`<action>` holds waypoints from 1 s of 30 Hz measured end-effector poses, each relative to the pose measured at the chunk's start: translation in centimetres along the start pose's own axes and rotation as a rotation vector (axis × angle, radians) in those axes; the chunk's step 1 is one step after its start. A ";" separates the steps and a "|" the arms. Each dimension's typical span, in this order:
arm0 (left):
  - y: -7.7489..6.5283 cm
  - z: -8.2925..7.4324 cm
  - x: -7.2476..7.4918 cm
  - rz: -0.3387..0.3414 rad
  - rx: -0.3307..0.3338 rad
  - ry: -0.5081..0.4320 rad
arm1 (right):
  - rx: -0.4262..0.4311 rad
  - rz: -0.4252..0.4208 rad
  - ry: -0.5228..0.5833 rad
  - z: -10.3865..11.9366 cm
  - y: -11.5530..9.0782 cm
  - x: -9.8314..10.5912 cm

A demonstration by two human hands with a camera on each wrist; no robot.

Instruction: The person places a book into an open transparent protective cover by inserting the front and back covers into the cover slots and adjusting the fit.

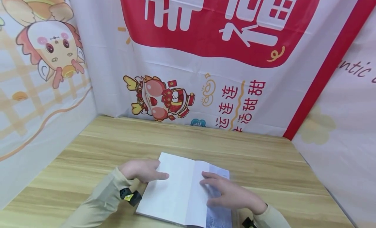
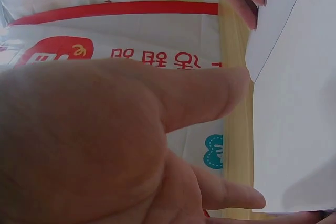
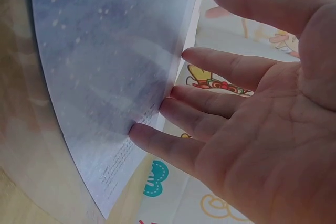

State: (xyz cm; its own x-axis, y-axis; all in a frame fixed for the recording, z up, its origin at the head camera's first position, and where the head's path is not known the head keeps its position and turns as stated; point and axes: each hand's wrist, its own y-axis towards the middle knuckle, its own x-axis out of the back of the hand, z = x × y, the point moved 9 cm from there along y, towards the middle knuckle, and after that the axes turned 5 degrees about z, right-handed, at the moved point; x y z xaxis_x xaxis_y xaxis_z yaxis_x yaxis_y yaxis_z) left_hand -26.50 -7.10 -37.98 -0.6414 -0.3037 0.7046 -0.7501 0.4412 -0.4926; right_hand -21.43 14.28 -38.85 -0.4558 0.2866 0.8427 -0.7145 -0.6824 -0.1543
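Note:
A book (image 1: 173, 188) lies spread on the wooden table, its left page blank and white. On its right side a white strip borders a bluish, speckled page (image 3: 115, 66) with small lines of print near one corner. My left hand (image 1: 143, 171) is at the left edge of the book, the extended thumb (image 2: 210, 93) reaching over the white page. My right hand (image 1: 232, 192) rests on the right side, fingers spread and fairly straight. In the right wrist view, its fingertips (image 3: 142, 132) touch the bluish page.
The wooden table (image 1: 123, 139) extends around the book. Behind it hangs a printed red and white cloth (image 1: 188, 64), with a cartoon-patterned cloth (image 1: 53, 100) at the left and a pale one (image 1: 337, 123) at the right. A black band (image 1: 130, 196) sits on the left wrist.

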 end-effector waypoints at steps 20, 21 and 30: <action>-1.5 -4.0 0.1 -0.172 -0.130 0.113 | -0.012 -0.020 -0.031 0.2 -0.1 0.2; -1.5 -4.4 -0.1 -0.175 -0.146 0.114 | -0.016 -0.027 -0.035 0.1 -0.1 0.2; -1.2 -6.8 -1.8 -0.207 -0.288 0.093 | -0.073 -0.127 -0.054 -1.7 -0.5 1.6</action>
State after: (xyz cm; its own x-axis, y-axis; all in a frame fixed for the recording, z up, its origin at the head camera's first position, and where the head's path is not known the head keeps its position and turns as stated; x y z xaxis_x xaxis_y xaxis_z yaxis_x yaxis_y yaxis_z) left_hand -23.38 -1.37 -35.18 -0.4534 -0.3397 0.8241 -0.7778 0.6023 -0.1797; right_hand -22.69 16.22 -38.24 -0.3313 0.3296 0.8841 -0.8024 -0.5914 -0.0802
